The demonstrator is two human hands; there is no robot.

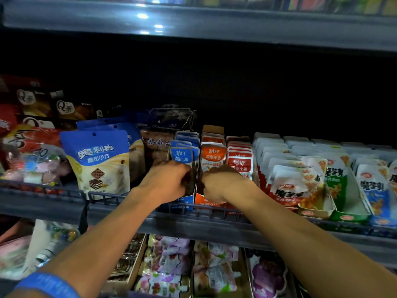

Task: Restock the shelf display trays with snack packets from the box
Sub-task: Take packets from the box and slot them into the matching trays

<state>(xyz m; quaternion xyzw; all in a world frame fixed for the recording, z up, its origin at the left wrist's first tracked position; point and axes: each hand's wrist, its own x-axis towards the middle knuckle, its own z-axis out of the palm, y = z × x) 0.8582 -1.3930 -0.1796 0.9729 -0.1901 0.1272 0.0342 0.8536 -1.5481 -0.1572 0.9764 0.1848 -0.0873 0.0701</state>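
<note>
On the middle shelf stand narrow display trays. A blue tray (181, 203) holds blue fish snack packets (185, 154). Beside it an orange tray (198, 200) holds orange packets (213, 157), and further right are red packets (240, 162). My left hand (169, 179) is curled at the front of the blue tray, fingers down among the blue packets. My right hand (219, 183) is curled at the front of the orange tray, over the lower part of the front orange packet. Whether either hand actually grips a packet is hidden. The box is out of view.
A wire rail (129, 197) runs along the shelf front. Blue wafer bags (98, 162) stand left of the trays; white konjac packets (294, 181) fill trays on the right. The shelf above (193, 29) overhangs. A lower shelf holds pouch drinks (167, 265).
</note>
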